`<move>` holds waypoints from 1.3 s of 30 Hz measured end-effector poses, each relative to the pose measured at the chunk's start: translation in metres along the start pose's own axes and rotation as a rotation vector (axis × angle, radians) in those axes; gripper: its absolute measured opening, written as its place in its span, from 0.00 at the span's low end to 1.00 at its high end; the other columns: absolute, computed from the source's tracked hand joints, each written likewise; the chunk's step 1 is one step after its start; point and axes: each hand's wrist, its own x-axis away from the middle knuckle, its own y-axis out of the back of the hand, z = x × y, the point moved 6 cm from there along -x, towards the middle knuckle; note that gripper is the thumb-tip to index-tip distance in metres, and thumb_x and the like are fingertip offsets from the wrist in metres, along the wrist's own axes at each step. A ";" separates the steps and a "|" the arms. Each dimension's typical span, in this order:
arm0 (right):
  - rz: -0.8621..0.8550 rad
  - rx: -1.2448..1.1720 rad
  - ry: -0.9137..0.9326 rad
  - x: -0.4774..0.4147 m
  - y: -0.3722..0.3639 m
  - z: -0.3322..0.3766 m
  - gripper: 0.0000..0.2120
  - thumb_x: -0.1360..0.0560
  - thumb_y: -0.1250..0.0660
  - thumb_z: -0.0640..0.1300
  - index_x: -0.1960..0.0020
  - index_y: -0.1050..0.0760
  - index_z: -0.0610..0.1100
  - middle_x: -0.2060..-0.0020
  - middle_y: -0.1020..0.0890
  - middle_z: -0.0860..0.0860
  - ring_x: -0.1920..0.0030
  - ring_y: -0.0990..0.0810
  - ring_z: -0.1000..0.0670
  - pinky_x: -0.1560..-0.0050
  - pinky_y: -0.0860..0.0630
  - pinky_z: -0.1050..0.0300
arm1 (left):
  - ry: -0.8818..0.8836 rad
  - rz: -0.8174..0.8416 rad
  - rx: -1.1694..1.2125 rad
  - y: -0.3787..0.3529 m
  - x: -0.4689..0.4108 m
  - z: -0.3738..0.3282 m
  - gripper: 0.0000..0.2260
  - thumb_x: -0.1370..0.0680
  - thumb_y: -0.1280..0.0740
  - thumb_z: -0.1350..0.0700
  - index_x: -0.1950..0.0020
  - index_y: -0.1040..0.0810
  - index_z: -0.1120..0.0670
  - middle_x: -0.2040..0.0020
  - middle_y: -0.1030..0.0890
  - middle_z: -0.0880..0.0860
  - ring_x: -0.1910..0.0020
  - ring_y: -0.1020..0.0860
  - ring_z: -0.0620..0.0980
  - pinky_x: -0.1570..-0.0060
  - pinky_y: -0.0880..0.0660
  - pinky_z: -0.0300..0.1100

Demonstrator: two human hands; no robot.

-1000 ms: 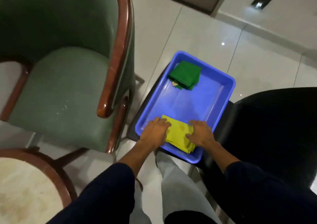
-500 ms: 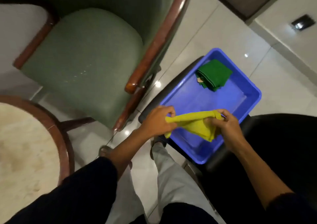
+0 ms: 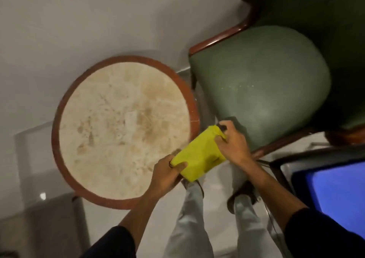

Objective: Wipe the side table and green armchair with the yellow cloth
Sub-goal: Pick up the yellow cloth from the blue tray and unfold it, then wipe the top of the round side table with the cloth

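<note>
Two hands hold the yellow cloth (image 3: 199,156) stretched between them in the air, over the gap between the round side counter (image 3: 124,131) and the green armchair (image 3: 262,84); the left hand (image 3: 167,175) pinches the cloth's lower left corner, thumb on top and fingers curled under, right at the counter's near right rim; the right hand (image 3: 234,142) pinches the upper right corner between thumb and fingertips, just in front of the armchair's seat edge; the cloth hangs folded and fairly flat, tilted up from left to right, touching neither the counter top nor the seat as far as can be seen. The counter has a pale, mottled stone top ringed by a reddish-brown wooden rim; the armchair stands just beside it to the right, its green seat framed by reddish wooden arms; a blue tray (image 3: 333,194) shows at the lower right edge, well apart from the cloth; dark sleeves cover both forearms near the elbows; light trouser legs and dark shoes stand on the pale tiled floor (image 3: 215,190) below the hands; the picture is somewhat blurred.
</note>
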 end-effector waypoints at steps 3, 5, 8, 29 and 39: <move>-0.103 0.211 0.008 -0.034 -0.038 0.028 0.24 0.23 0.35 0.45 0.29 0.35 0.45 0.39 0.23 0.38 0.38 0.25 0.37 0.41 0.29 0.45 | -0.113 -0.167 -0.285 0.043 -0.026 0.001 0.16 0.25 0.29 0.47 0.39 0.20 0.49 0.45 0.15 0.55 0.42 0.20 0.60 0.42 0.23 0.59; -0.258 0.383 -0.005 -0.037 -0.065 0.037 0.28 0.22 0.37 0.49 0.25 0.40 0.43 0.29 0.31 0.38 0.29 0.34 0.38 0.32 0.36 0.42 | -0.259 -0.363 -0.540 0.079 -0.047 -0.009 0.21 0.23 0.34 0.48 0.31 0.24 0.53 0.37 0.20 0.59 0.35 0.26 0.63 0.39 0.27 0.59; -0.382 0.284 -0.109 -0.022 -0.121 0.040 0.35 0.22 0.41 0.58 0.23 0.43 0.39 0.24 0.40 0.37 0.23 0.43 0.37 0.27 0.43 0.38 | -0.467 -0.560 -0.781 0.122 -0.078 -0.022 0.24 0.23 0.41 0.48 0.31 0.26 0.58 0.33 0.24 0.63 0.31 0.28 0.66 0.37 0.30 0.62; -0.209 0.760 0.583 -0.171 -0.180 0.135 0.28 0.19 0.56 0.55 0.21 0.48 0.47 0.20 0.46 0.46 0.21 0.51 0.44 0.22 0.51 0.42 | -0.525 -0.749 -0.989 0.157 -0.152 0.029 0.25 0.15 0.48 0.45 0.21 0.39 0.54 0.21 0.40 0.65 0.23 0.38 0.63 0.27 0.42 0.63; -0.273 0.024 0.426 -0.066 -0.114 0.043 0.20 0.21 0.40 0.44 0.30 0.29 0.43 0.29 0.26 0.46 0.28 0.30 0.47 0.29 0.32 0.44 | -0.676 -0.666 -1.141 0.121 -0.145 -0.038 0.24 0.16 0.46 0.44 0.25 0.32 0.56 0.25 0.31 0.64 0.28 0.31 0.63 0.31 0.37 0.63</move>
